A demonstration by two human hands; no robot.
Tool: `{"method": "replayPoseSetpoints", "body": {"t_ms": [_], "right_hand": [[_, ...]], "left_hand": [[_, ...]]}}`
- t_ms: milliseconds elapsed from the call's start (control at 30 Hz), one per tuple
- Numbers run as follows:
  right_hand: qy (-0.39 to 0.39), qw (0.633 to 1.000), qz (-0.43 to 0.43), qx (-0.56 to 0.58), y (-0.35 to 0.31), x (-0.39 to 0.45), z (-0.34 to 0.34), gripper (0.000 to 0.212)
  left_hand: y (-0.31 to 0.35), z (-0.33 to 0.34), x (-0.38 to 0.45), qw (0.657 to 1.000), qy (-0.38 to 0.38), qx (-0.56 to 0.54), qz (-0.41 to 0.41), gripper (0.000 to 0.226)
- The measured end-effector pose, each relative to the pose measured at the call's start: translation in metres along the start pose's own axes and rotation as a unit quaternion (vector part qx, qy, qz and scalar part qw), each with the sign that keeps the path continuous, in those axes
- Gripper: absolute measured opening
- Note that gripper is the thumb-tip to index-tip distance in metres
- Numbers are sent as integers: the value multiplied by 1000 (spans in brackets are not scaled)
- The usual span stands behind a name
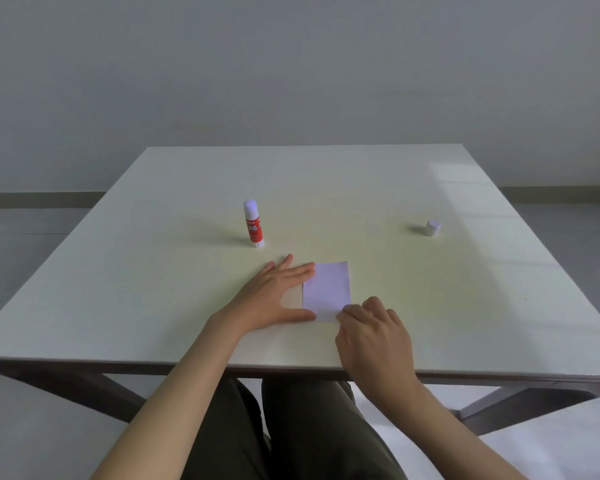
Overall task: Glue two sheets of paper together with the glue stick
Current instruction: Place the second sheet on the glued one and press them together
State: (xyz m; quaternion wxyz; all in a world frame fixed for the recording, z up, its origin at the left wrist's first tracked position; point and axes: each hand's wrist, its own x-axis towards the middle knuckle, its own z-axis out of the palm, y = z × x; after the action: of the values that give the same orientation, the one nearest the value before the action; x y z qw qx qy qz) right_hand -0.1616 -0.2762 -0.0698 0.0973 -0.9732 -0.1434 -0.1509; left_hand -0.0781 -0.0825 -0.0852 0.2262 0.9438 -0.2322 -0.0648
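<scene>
A small white sheet of paper (327,289) lies flat near the table's front middle. A tan strip of another sheet (291,298) shows at its left edge, partly under my left hand. My left hand (274,292) rests flat with fingers spread, its fingertips and thumb on the paper's left side. My right hand (371,330) has curled fingers pressing on the paper's near right corner. The red and white glue stick (253,224) stands upright without its cap, behind my left hand. Its white cap (433,227) sits far to the right.
The white table (153,271) has its front edge just behind my wrists. My legs in dark trousers are under it. A grey wall stands behind the table. A white surface shows at the lower right.
</scene>
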Motion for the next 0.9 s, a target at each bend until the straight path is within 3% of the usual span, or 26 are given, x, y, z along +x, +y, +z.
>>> {"method": "replayPoseSetpoints", "body": {"t_ms": [167, 267, 567, 800, 900], "right_hand": [[26, 998, 4, -52, 2, -1, 6, 23], [12, 997, 19, -79, 8, 16, 11, 18], [-11, 998, 56, -41, 24, 56, 24, 33], [-13, 996, 10, -89, 22, 34, 10, 27], [22, 997, -17, -66, 18, 5, 4, 38]], "left_hand": [[-3, 2, 0, 1000, 3, -2, 8, 78], [-3, 2, 1, 1000, 2, -1, 9, 79], [-2, 1, 1, 1000, -2, -11, 4, 79], [-2, 2, 0, 1000, -1, -7, 2, 80], [-3, 3, 1, 1000, -3, 1, 4, 79]]}}
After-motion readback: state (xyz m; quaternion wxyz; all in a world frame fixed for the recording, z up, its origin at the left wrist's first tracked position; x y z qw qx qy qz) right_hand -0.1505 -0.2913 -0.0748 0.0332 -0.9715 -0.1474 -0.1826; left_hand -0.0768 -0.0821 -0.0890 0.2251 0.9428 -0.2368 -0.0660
